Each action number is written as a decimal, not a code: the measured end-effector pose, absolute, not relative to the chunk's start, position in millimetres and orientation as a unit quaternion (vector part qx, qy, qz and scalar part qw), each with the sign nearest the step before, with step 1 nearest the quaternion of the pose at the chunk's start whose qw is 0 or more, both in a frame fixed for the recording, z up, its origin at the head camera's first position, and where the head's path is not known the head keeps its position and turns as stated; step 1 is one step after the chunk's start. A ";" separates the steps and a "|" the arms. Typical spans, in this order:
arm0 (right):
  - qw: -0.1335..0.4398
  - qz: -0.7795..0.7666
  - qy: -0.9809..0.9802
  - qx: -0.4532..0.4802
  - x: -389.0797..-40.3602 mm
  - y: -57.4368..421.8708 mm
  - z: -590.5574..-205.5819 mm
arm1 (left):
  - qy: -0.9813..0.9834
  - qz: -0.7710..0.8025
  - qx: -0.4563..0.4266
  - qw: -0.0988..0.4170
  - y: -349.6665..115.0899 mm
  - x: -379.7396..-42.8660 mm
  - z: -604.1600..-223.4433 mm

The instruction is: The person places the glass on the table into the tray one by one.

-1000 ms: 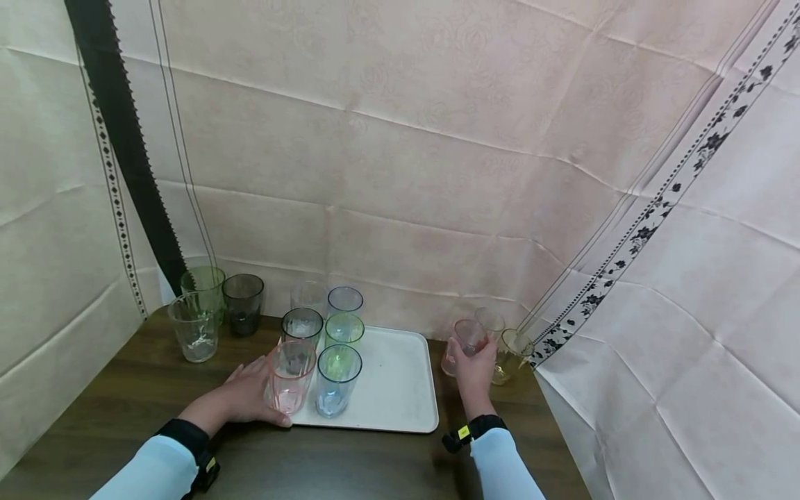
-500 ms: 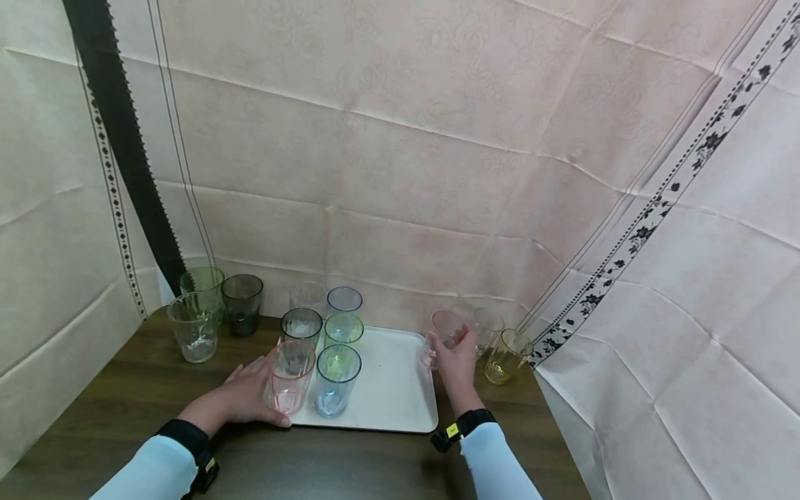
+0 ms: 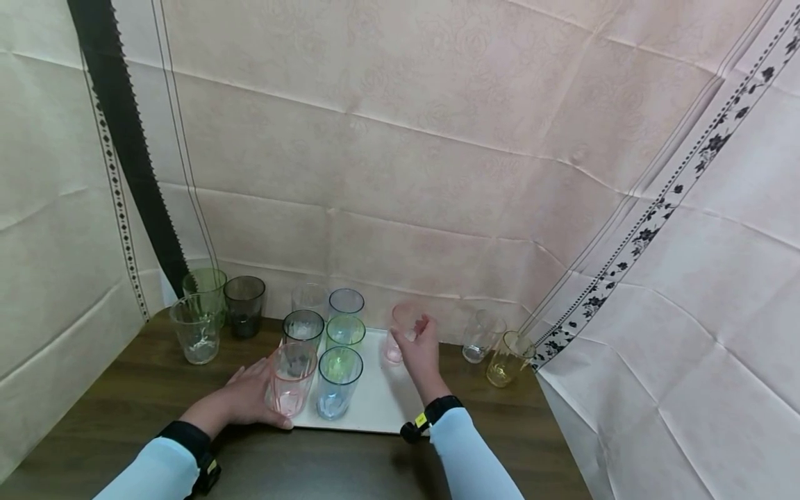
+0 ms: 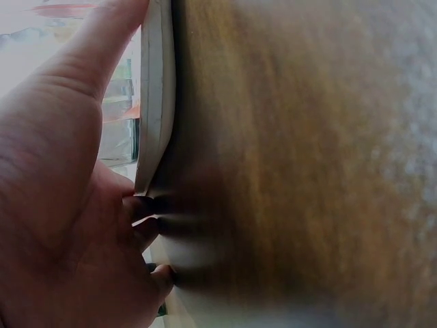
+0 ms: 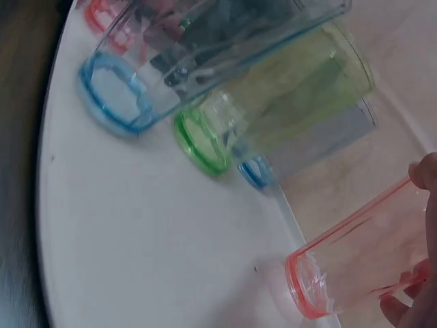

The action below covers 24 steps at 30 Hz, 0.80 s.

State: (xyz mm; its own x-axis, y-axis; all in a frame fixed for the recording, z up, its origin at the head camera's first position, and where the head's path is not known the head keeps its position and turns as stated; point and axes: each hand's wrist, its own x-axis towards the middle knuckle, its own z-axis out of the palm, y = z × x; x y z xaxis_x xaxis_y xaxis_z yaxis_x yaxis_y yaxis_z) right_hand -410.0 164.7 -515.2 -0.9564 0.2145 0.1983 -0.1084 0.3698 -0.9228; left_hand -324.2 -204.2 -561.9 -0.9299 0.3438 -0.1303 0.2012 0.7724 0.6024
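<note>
My left hand (image 3: 245,396) rests at the front left corner of the white tray (image 3: 375,403). Its thumb lies along the rim, as the left wrist view shows. Right beside it a pink-tinted glass (image 3: 292,389) stands on the tray. Further glasses stand in two rows there, among them a blue one (image 3: 337,389), a green one (image 3: 344,332) and a dark grey one (image 3: 303,325). Over the tray's back right part, my right hand (image 3: 422,357) grips another pink glass (image 5: 362,253) by its side. Whether its base touches the tray, I cannot tell.
On the wooden table (image 3: 300,465), a clear glass (image 3: 481,337) and a yellow glass (image 3: 507,361) stand at the right. Clear (image 3: 196,330), green (image 3: 209,279) and dark (image 3: 245,305) glasses stand at the back left. A pale patterned cloth (image 3: 406,173) hangs behind.
My right hand has brought the pink glass leftward, from beside the clear and yellow glasses to over the tray. The left hand has stayed at the tray corner.
</note>
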 end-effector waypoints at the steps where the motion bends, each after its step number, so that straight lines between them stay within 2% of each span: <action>1: 0.137 0.562 -0.815 -0.026 -410.9 160.8 -515.0 | 0.934 0.304 0.145 0.117 -204.3 -324.2 -562.2; 12: 0.102 0.568 -0.817 0.014 -429.1 133.4 -520.1 | 0.933 0.307 0.150 0.114 -204.3 -322.9 -560.7; 24: 0.087 0.564 -0.821 0.028 -440.1 121.7 -524.1 | 0.935 0.302 0.145 0.114 -204.7 -324.3 -564.1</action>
